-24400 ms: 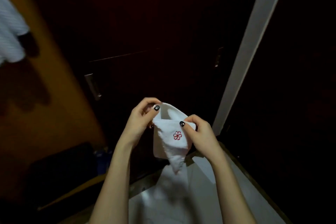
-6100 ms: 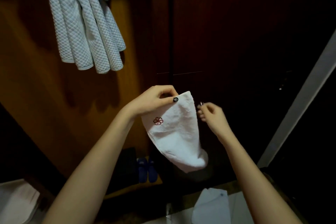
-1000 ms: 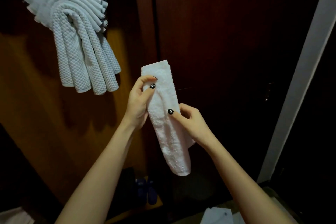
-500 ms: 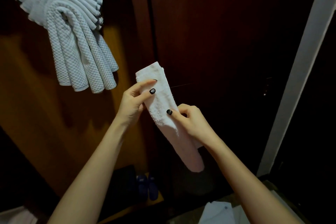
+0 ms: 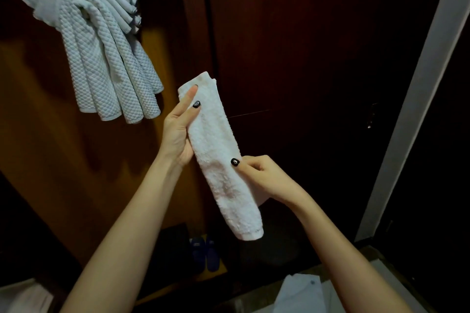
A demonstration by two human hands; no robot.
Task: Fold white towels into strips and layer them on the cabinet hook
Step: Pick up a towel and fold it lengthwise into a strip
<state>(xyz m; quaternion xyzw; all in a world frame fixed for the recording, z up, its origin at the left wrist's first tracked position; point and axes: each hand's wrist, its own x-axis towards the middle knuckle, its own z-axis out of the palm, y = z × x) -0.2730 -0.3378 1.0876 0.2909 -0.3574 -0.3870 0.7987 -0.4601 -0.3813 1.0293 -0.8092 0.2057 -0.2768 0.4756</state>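
Observation:
A white towel [image 5: 218, 157] folded into a long narrow strip hangs slanted in front of the dark cabinet doors. My left hand [image 5: 178, 132] holds its upper part, thumb on the front and fingers behind. My right hand [image 5: 262, 175] pinches its right edge near the middle, thumb on the front. Several folded white towel strips [image 5: 101, 40] hang layered over the cabinet hook at the upper left; the hook itself is hidden under them.
Dark wooden cabinet doors [image 5: 305, 58] fill the background, with a pale door frame [image 5: 419, 89] at the right. Blue slippers [image 5: 204, 253] sit on the floor below. More white cloth [image 5: 300, 295] lies at the bottom right and another white cloth [image 5: 23, 297] at the bottom left.
The strip has tilted so its lower end points right. My left hand's fingers have straightened along the upper part. My right hand has slid a little lower on the edge.

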